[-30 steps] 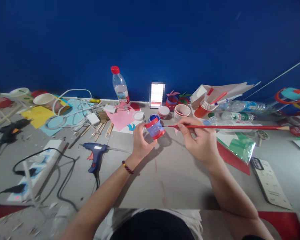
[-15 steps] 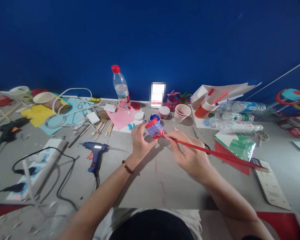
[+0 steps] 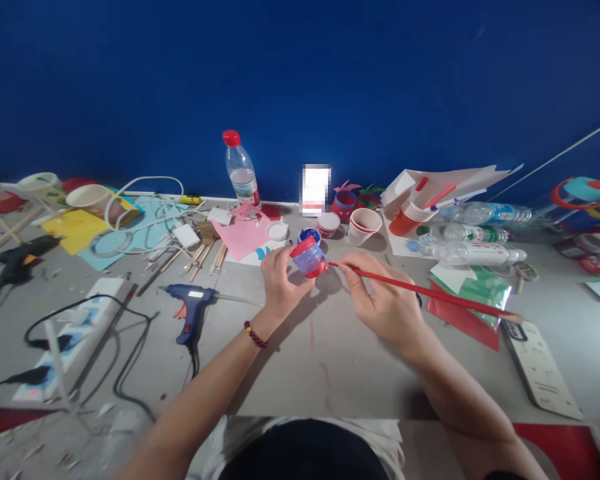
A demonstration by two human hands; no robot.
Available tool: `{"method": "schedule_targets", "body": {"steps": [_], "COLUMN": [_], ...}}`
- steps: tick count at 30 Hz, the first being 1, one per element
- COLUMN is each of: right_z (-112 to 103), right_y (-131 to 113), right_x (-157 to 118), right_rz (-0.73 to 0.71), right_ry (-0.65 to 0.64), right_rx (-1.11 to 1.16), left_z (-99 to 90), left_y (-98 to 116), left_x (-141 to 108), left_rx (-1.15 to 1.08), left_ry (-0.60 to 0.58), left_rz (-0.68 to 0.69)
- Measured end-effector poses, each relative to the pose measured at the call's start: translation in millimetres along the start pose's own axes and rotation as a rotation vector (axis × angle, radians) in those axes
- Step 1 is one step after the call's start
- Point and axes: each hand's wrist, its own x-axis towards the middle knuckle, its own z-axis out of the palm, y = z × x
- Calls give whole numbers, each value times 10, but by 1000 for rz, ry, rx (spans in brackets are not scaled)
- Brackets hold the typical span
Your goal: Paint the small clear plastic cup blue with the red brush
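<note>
Between the thumb and fingers of my left hand [image 3: 283, 280] is a small cup-like piece [image 3: 309, 259], bluish-purple in the middle with red bands at both ends. It is tilted above the table. My right hand [image 3: 383, 293] is closed on a long red paintbrush [image 3: 430, 301], whose tip is at the lower red band of the piece; whether it touches I cannot tell. Just behind the piece is an open jar of blue paint [image 3: 309, 235]. A white-lidded jar [image 3: 329, 225] and white paper cups [image 3: 364, 227] stand close by.
On the left lie a blue glue gun [image 3: 190, 310], a power strip [image 3: 75, 343] and tangled cables. A red-capped bottle [image 3: 241, 170] stands at the back. Plastic bottles [image 3: 473, 253], a green packet [image 3: 480, 297] and a phone [image 3: 543, 370] lie on the right.
My right hand has shifted slightly right, drawing the brush tip back to the edge of the red band. My left hand and the piece have hardly moved.
</note>
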Motion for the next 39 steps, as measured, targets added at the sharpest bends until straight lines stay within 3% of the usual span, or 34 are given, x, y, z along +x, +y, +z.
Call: {"method": "schedule_targets", "body": {"steps": [6, 14, 23, 28, 39], "right_z": [-12, -66, 1, -32, -41], "right_y": [-63, 8, 31, 16, 162], "right_x": [-7, 91, 52, 96, 133], "right_rz": [4, -28, -12, -21, 99], "right_ry": [-12, 110, -1, 1, 58], "right_rx": [75, 67, 140, 262, 187], "left_z": [8, -4, -3, -8, -12], "left_y": [-4, -11, -1, 0, -7], "left_x": [-3, -12, 1, 0, 5], "left_rx": [12, -3, -9, -8, -6], "left_ry": [13, -12, 27, 14, 30], "left_rz": [2, -25, 8, 9, 18]}}
